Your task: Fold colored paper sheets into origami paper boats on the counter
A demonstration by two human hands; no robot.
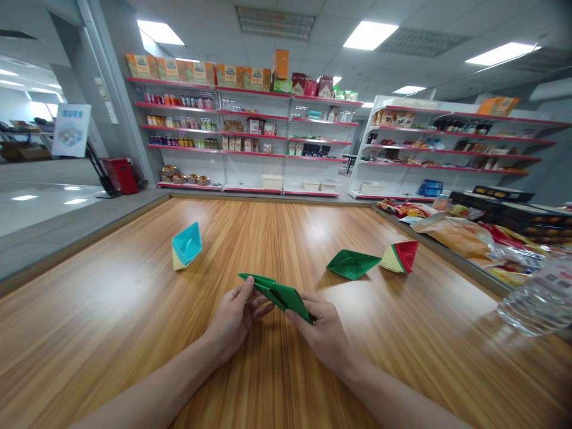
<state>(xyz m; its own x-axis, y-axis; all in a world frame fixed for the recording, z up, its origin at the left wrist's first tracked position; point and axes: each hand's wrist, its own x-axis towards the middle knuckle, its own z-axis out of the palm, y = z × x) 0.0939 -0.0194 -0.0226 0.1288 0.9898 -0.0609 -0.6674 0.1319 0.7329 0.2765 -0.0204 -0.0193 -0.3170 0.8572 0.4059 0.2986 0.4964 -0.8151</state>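
Between my two hands, just above the wooden table (147, 333), is a piece of folded green paper (281, 294), tilted down to the right. My left hand (239, 316) pinches its left end, thumb on top, with the other fingers curled beneath. At the right end my right hand (324, 328) grips it between thumb and fingers; those fingertips are partly hidden behind the paper. Farther off to the right lies a green paper boat (353, 264), its tip close to a red, green and yellow folded paper piece (401, 257). A blue and yellow folded paper piece (186, 245) stands at the left.
A clear plastic bottle (538, 298) stands at the right. Beyond the table's raised right edge lie snack packets (469, 238) and black boxes (513, 214). Shelves of goods (252, 140) line the back, and a red box (121, 176) sits on the floor at left.
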